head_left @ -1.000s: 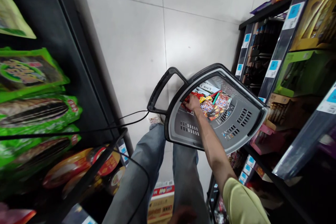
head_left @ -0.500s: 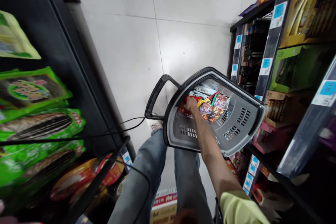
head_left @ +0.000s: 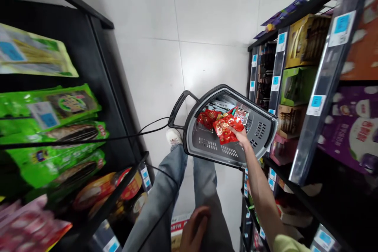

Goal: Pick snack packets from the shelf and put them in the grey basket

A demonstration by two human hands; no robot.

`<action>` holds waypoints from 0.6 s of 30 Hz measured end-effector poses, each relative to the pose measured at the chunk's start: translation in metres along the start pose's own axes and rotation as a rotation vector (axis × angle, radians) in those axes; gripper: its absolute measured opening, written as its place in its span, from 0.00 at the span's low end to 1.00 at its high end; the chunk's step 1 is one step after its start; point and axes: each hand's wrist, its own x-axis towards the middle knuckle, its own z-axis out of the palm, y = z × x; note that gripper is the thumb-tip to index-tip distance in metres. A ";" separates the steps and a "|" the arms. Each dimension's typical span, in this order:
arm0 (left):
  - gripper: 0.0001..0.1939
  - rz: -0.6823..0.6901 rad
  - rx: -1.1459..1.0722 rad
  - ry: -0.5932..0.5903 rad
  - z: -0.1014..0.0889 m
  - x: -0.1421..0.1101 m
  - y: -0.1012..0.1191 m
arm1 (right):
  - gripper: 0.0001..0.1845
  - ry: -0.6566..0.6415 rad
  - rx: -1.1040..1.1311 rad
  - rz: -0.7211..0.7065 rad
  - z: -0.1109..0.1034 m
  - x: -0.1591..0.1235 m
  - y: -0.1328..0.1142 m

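Note:
My right hand (head_left: 240, 134) grips a shiny red snack packet (head_left: 226, 128) by its right side, over the grey shopping basket (head_left: 203, 151). Inside the basket, another red packet (head_left: 207, 118) lies at the left. A colourful packet (head_left: 242, 116) is to its right, and the held packet partly covers the things between them. The basket's black handle (head_left: 176, 110) sticks out to the left. Low in the view, my left hand (head_left: 195, 226) is in front of my legs, its fingers loosely bent and a gap beside the thumb. Nothing shows in it.
Green snack bags (head_left: 71, 104) fill the shelf on the left. To the right, shelves hold a yellow box (head_left: 301, 41) and a purple box (head_left: 351, 126) behind price rails. A black cable (head_left: 118, 139) crosses from the left towards the basket. Pale floor tiles (head_left: 141, 67) lie ahead.
My right hand has risen from inside the basket and moved right, with a red snack packet now in it. My left hand has come further into view at the bottom.

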 end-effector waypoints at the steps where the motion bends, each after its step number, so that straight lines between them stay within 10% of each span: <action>1: 0.17 -0.006 -0.020 0.010 0.002 -0.002 0.007 | 0.34 0.019 0.048 0.031 -0.007 -0.013 -0.004; 8: 0.13 0.316 0.276 -0.022 0.012 0.052 0.101 | 0.35 0.073 0.301 0.153 -0.033 -0.098 -0.021; 13: 0.19 0.572 1.008 -0.103 0.019 0.198 0.165 | 0.30 0.234 0.482 0.232 -0.046 -0.148 0.001; 18: 0.27 0.512 1.530 -0.177 0.022 0.344 0.165 | 0.32 0.393 0.610 0.392 -0.061 -0.202 0.051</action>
